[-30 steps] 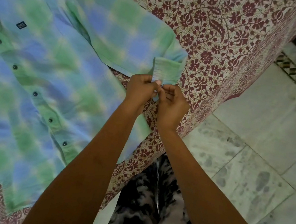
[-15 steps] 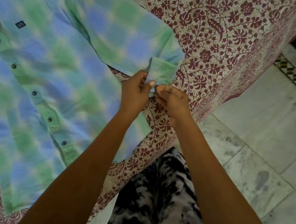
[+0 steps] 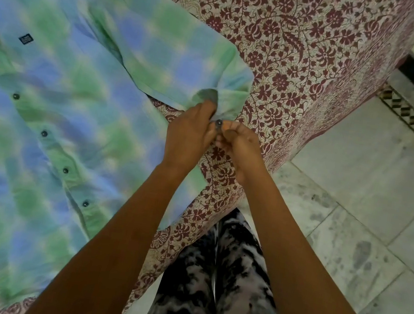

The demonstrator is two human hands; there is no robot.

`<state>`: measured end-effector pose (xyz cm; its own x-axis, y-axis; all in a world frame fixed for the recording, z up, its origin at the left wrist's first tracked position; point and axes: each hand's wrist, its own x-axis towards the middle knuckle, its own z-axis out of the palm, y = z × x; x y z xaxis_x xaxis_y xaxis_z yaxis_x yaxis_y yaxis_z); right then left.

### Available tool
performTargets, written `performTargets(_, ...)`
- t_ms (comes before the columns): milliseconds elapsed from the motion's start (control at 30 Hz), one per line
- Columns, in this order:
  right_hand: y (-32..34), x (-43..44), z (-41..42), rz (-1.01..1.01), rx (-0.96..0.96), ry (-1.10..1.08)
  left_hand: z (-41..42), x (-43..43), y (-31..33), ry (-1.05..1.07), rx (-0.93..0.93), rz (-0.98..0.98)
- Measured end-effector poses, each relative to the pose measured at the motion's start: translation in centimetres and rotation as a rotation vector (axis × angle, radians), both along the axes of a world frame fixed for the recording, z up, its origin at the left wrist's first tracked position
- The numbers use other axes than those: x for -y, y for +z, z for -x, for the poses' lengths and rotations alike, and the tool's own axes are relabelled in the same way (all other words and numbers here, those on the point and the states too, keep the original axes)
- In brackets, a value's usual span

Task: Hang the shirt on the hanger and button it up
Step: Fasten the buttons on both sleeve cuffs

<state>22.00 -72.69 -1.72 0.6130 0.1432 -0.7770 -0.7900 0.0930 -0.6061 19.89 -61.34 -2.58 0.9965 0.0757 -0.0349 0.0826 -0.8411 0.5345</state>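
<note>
Where the fingertips [image 3: 231, 131] meet, the cuff [image 3: 229, 103] is pinched by the left hand [image 3: 190, 134] and the right hand [image 3: 241, 150], both curled tight, with the cuff button [image 3: 218, 123] showing between them. If the two cuff edges are not kept overlapped, the button could be pushed beside its hole or let slip, and the cuff would be left undone. The sleeve [image 3: 163, 49] lies near the bed's corner, so it could be dragged off the patterned sheet [image 3: 312, 51] by a hard tug. The shirt [image 3: 45, 109] is spread flat on the bed, its front apparently buttoned; no hanger is seen.
</note>
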Motion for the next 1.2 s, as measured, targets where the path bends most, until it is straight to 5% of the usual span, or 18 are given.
performTargets(133, 0.6, -0.2, -0.6, 0.136, 0.098, -0.169, 0.6, -0.3, -0.7, -0.162, 0.062, -0.071)
performTargets(267, 0.4, -0.1, -1.2, 0.331, 0.121, -0.105, 0.9, -0.4, -1.0, -0.434, -0.098, 0.155)
performTargets(500, -0.5, 3.4, -1.5, 0.652, 0.105, -0.494, 1.1, -1.3, 0.1, 0.145, -0.027, 0.378)
performTargets(667, 0.9, 5.9, -1.7, 0.805, 0.163, -0.628, 1.2, -1.3, 1.4, 0.136, -0.119, 0.317)
performTargets(833, 5.8, 4.9, 0.7, 0.733, 0.287, -0.459, 3.0, -1.1, 4.9, 0.214, -0.158, 0.339)
performTargets(1200, 13.4, 3.7, 10.4, 0.555, 0.658, 0.428, 14.3, -0.8, 15.7, 0.448, -0.187, 0.177)
